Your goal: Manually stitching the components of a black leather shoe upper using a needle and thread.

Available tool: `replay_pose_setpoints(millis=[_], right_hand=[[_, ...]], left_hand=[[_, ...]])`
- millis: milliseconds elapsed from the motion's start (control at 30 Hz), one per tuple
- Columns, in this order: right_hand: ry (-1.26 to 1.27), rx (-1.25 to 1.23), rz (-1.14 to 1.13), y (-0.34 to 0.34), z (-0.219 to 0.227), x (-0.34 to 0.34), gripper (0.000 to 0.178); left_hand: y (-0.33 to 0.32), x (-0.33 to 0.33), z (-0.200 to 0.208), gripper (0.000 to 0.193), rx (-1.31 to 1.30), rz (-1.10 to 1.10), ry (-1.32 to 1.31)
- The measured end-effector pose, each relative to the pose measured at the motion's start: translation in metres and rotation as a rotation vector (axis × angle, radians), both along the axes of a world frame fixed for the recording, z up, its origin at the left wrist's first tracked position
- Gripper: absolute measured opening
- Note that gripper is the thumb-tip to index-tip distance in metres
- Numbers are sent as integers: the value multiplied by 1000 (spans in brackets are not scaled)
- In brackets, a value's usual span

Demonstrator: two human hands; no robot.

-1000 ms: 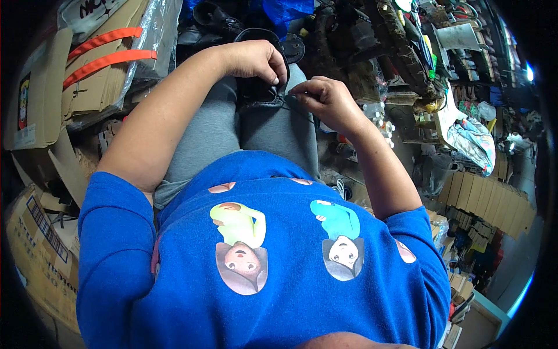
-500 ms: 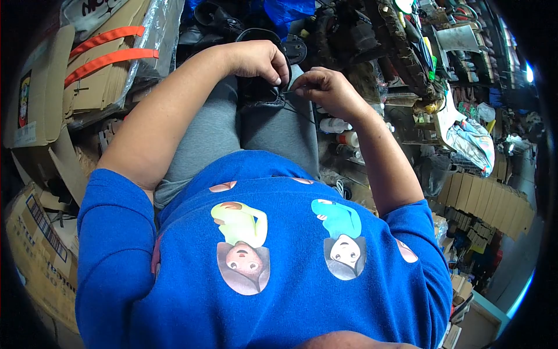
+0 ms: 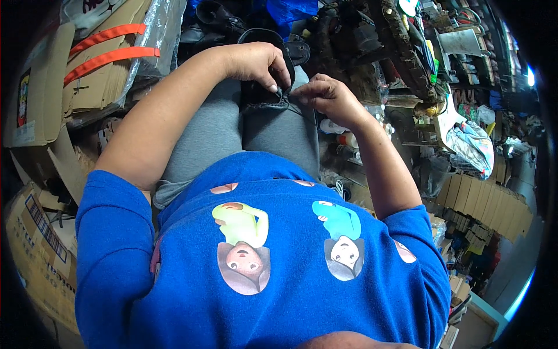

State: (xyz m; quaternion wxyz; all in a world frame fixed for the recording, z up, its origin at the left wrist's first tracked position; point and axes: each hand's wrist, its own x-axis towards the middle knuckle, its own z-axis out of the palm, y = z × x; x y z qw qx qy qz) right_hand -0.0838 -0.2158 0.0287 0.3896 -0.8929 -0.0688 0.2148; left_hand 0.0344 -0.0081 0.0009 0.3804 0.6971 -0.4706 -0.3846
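A black leather piece (image 3: 254,98) with a stitched, rough near edge lies across my thighs; it looks like part of a shoe, but its full shape is hidden. My left hand (image 3: 264,63) reaches over it from the left, fingers bent down and closed on its right edge. Just to the right, my right hand (image 3: 331,98) has thumb and forefinger pinched close beside that edge. Whatever sits between those fingertips is too small to make out. A thin dark thread (image 3: 313,117) hangs below them. Beyond the edge shows a black rounded tab (image 3: 299,53) with small holes.
Black shoes (image 3: 218,16) and a blue plastic bag (image 3: 293,10) lie beyond my knees. Cardboard boxes (image 3: 38,87) and orange straps (image 3: 113,57) crowd the left. Bottles (image 3: 347,139) stand low on the right, near cluttered shelves and stacked cardboard (image 3: 485,200).
My right hand has come slightly nearer to my body, its fingertips staying beside the leather edge. The left hand's thumb has shifted a little nearer too, still on the piece.
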Motion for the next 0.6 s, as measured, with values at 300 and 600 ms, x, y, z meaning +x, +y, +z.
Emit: replay_pose_setpoints(millis=[300, 600], right_hand=[[95, 194, -9, -14, -17, 5, 21], [41, 224, -117, 11, -13, 0, 18]], left_hand=[[0, -2, 0, 31, -15, 13, -50], [0, -4, -6, 27, -13, 54, -67]])
